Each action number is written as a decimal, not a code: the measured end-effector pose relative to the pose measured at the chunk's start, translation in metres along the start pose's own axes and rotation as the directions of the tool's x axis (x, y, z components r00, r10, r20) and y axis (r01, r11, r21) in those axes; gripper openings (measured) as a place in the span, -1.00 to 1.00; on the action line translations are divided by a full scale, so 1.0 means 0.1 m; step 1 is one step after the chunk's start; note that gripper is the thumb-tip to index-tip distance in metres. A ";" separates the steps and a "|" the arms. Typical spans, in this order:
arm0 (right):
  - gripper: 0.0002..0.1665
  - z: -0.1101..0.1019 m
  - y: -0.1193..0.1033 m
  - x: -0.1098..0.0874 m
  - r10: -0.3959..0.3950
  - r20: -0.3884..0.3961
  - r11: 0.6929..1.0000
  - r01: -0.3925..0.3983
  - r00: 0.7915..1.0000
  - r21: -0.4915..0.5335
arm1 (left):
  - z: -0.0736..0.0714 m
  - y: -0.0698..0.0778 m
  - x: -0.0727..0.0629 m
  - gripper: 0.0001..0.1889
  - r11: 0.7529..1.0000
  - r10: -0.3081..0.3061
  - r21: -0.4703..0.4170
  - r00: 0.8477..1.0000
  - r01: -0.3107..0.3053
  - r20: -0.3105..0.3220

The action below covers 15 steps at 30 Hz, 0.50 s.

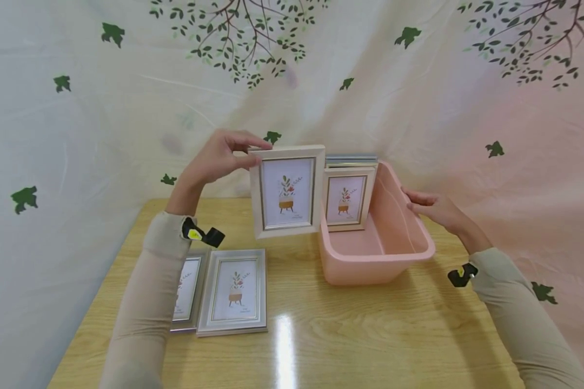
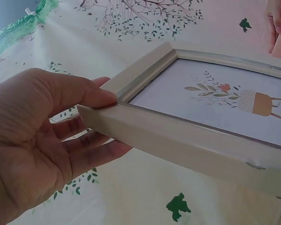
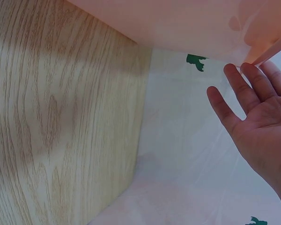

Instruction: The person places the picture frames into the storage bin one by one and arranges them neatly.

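My left hand (image 1: 224, 154) pinches a cream picture frame (image 1: 318, 194) by its upper left corner and holds it upright above the table. In the left wrist view the thumb lies on the frame's front, the fingers behind it. The print shows a potted plant. Right beside the held frame stands a pink plastic bin (image 1: 377, 270), with another cream picture frame (image 1: 352, 227) leaning inside it. Behind that one, the top edges of several more frames (image 1: 352, 160) show. My right hand (image 1: 435, 208) holds the bin's right rim between thumb and fingers.
Two silvery picture frames, a nearer one (image 1: 261, 292) and one partly hidden by the left forearm (image 1: 198, 292), lie face up on the wooden table (image 1: 350, 335). A pale curtain (image 1: 126, 108) with printed leaves and birds hangs behind the table.
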State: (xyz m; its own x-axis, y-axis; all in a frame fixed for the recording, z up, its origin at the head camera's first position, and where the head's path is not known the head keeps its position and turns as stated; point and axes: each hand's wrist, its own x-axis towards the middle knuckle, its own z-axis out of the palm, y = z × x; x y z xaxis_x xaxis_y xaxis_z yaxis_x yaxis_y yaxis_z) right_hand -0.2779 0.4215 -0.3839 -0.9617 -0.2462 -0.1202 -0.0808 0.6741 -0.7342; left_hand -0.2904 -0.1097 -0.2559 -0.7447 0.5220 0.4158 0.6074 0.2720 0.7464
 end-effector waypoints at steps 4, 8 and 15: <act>-0.28 0.00 0.02 0.02 0.003 0.008 1.000 -0.003 1.000 0.016 | -0.01 0.12 0.06 -0.75 0.999 0.047 0.026 0.999 -0.046 -0.012; -0.28 -0.01 0.01 0.01 0.006 0.012 1.000 -0.006 1.000 0.021 | -0.04 0.22 0.13 -0.76 0.995 0.090 0.036 0.996 -0.089 -0.026; -0.29 0.00 -0.02 -0.01 -0.001 0.009 1.000 0.000 1.000 0.003 | -0.03 0.38 0.23 -0.75 0.993 0.121 0.027 0.989 -0.119 -0.086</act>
State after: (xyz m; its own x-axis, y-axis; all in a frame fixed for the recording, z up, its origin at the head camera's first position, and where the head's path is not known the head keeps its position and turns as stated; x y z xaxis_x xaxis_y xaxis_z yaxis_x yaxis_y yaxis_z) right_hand -0.2764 0.4207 -0.3824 -0.9592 -0.2531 -0.1261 -0.0806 0.6720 -0.7362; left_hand -0.2849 -0.0899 -0.2162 -0.6868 0.4795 0.5462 0.6991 0.2300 0.6771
